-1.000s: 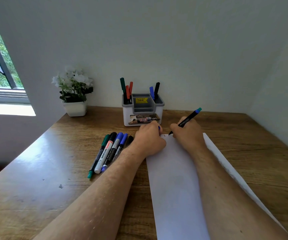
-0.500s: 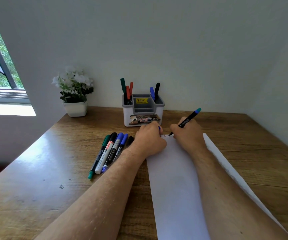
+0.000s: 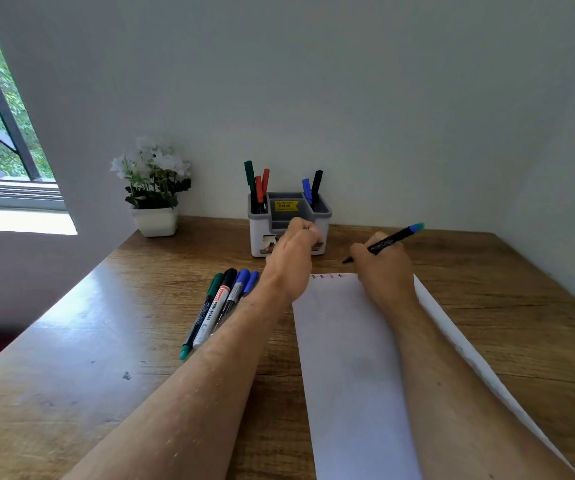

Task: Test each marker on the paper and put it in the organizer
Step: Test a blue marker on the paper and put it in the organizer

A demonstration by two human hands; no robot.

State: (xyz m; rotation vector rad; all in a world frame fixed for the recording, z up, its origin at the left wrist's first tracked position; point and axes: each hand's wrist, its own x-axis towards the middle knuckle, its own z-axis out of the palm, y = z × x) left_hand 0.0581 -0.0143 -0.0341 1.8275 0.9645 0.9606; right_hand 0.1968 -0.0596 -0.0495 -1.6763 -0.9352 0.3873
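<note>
One marker [image 3: 383, 242] between right fingers [image 3: 365, 251]

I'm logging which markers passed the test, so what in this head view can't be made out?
- Marks at the paper's top edge: too small to tell their colours.
- Left hand: closed over something blue; the fist hides what it is.
- Row of markers on the table: the left forearm covers the nearest ones, so the count is unsure.
- Organizer: the left hand hides part of its front label.
</note>
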